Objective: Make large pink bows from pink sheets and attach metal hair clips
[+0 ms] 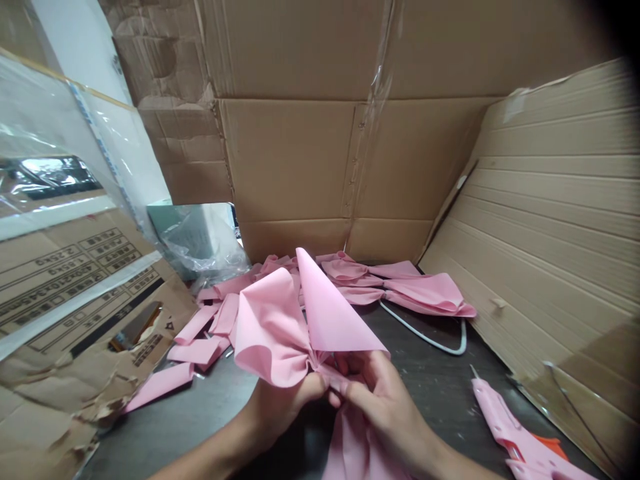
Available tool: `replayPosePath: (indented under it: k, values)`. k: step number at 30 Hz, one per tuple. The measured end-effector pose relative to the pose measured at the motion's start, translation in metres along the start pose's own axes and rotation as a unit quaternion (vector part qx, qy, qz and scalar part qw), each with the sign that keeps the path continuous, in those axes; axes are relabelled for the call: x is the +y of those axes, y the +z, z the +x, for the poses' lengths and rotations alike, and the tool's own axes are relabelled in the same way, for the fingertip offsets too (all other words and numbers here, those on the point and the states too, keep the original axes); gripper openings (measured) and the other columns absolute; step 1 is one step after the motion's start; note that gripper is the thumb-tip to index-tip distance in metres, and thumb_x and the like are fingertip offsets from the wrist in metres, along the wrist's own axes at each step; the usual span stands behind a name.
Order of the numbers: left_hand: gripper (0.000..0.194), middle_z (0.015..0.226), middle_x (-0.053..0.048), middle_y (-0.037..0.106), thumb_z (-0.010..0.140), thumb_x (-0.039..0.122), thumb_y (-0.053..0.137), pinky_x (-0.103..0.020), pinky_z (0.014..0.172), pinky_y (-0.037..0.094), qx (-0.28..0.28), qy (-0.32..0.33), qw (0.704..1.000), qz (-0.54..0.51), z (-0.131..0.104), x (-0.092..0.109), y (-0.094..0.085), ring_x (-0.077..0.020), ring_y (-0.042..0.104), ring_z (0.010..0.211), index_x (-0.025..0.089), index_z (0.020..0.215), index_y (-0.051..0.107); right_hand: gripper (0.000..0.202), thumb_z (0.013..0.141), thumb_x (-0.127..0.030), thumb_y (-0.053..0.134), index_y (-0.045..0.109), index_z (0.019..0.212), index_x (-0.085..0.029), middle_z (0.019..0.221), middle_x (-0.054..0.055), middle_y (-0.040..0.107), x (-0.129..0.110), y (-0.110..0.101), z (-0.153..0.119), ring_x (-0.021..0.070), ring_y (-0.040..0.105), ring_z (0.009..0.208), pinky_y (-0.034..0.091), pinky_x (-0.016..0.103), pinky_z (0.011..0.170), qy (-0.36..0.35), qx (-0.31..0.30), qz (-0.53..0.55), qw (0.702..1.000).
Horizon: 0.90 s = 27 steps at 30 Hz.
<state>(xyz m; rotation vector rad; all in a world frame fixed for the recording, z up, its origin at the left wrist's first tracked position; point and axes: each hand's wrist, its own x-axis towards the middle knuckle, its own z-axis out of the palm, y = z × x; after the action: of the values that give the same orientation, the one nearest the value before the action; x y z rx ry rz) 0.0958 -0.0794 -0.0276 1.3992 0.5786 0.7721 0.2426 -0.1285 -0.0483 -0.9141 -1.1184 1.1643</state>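
Observation:
Both my hands meet low in the middle of the head view, around a gathered pink fabric bow (267, 327). My left hand (285, 403) pinches the bow's bunched centre from the left, thumb on top. From the right, my right hand (373, 387) grips the same gathered part, its fingers curled round a narrow pink strip. Two wide loops stand up above the hands, and a pink tail (353, 447) hangs below them. My left fingers are partly hidden behind the fabric.
Pink bows (425, 293) lie at the back of the dark table (420, 380), folded pink strips (197, 350) at left. A pink glue gun (505, 420) lies at right, near a white cable (450, 350). Cardboard walls (290, 153) enclose the back and sides.

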Motion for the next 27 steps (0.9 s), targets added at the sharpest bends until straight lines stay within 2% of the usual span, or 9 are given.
replayPosePath:
  k: [7,11,17,22,27]
  values:
    - [0.014,0.067,-0.004,0.069,0.075,0.026,0.068,-0.026,0.068,0.05,-0.024,0.005,1.0,-0.012,0.003,0.006,-0.002,-0.0166,0.062,0.065,0.013,0.071,0.074,0.022,0.078,-0.022,0.066,0.047,0.088,-0.017,0.08,0.0,0.057,0.0,-0.004,0.001,0.0141,0.06,0.067,0.046,0.028,0.06,-0.027,-0.024,-0.024,0.999]
    - [0.014,0.067,-0.004,0.068,0.077,0.023,0.066,-0.027,0.069,0.05,-0.036,-0.005,0.999,-0.034,0.005,0.006,-0.004,-0.0172,0.063,0.066,0.014,0.07,0.074,0.022,0.078,-0.024,0.065,0.049,0.091,-0.017,0.083,0.003,0.059,0.001,-0.007,0.001,0.0158,0.061,0.068,0.048,0.03,0.063,-0.037,-0.031,-0.03,0.998]
    - [0.016,0.081,-0.008,0.069,0.08,0.02,0.065,-0.031,0.076,0.051,-0.035,-0.018,0.998,-0.048,0.003,0.001,-0.002,-0.018,0.063,0.075,0.011,0.089,0.074,0.026,0.08,-0.034,0.065,0.054,0.095,-0.016,0.087,0.006,0.062,0.007,-0.012,0.003,0.0185,0.06,0.075,0.049,0.031,0.066,-0.042,0.008,-0.133,0.99]
    - [0.018,0.074,-0.009,0.069,0.077,0.024,0.066,-0.03,0.072,0.051,-0.015,-0.018,0.998,-0.057,0.004,0.0,0.0,-0.0165,0.062,0.066,0.008,0.082,0.073,0.023,0.084,-0.034,0.062,0.054,0.093,-0.016,0.083,0.003,0.06,0.002,-0.006,0.002,0.014,0.058,0.068,0.048,0.028,0.063,-0.017,-0.008,-0.091,0.996]
    - [0.012,0.062,-0.005,0.066,0.071,0.018,0.063,-0.026,0.065,0.051,-0.013,-0.024,0.997,-0.066,0.008,0.005,0.002,-0.0154,0.061,0.06,0.011,0.067,0.072,0.019,0.083,-0.03,0.064,0.055,0.092,-0.016,0.082,0.002,0.058,0.002,-0.004,0.001,0.0135,0.058,0.07,0.047,0.028,0.065,-0.01,-0.002,-0.057,0.998]
